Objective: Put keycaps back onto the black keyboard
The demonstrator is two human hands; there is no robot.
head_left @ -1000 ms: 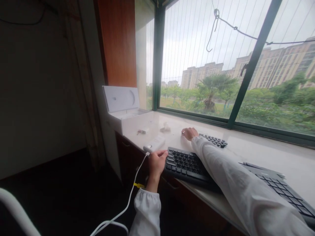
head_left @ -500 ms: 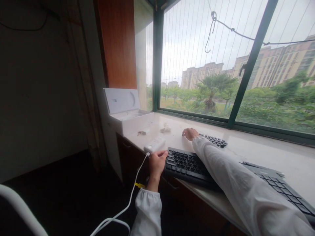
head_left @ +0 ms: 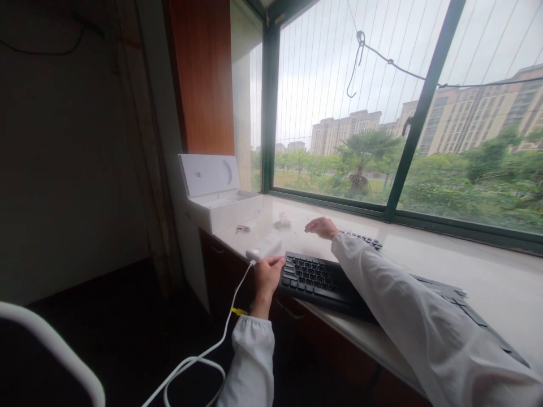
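Note:
A black keyboard (head_left: 309, 276) lies at the front edge of the counter, its right part hidden under my right sleeve. My left hand (head_left: 268, 277) grips its left end between thumb and fingers. Beyond the keyboard, my right hand (head_left: 323, 227) is held over the counter with fingertips pinched together. A tiny dark spot shows at those fingertips, too small to name. Behind my right wrist lie several small black key-like pieces (head_left: 368, 241) in rows, partly covered by the sleeve. A white device (head_left: 263, 247) with a white cable (head_left: 235, 294) plugged in sits near my left hand.
An open white box (head_left: 235, 212) stands at the counter's far left end. In front of it are a small metallic item (head_left: 242, 228) and a crumpled clear wrapper (head_left: 282, 220). Another dark keyboard-like panel (head_left: 479, 316) lies on the right, partly behind my sleeve. A window borders the back.
My right hand has shifted left, away from the small black pieces, with its fingertips pinched. My left hand still grips the keyboard's end. The view has turned slightly right.

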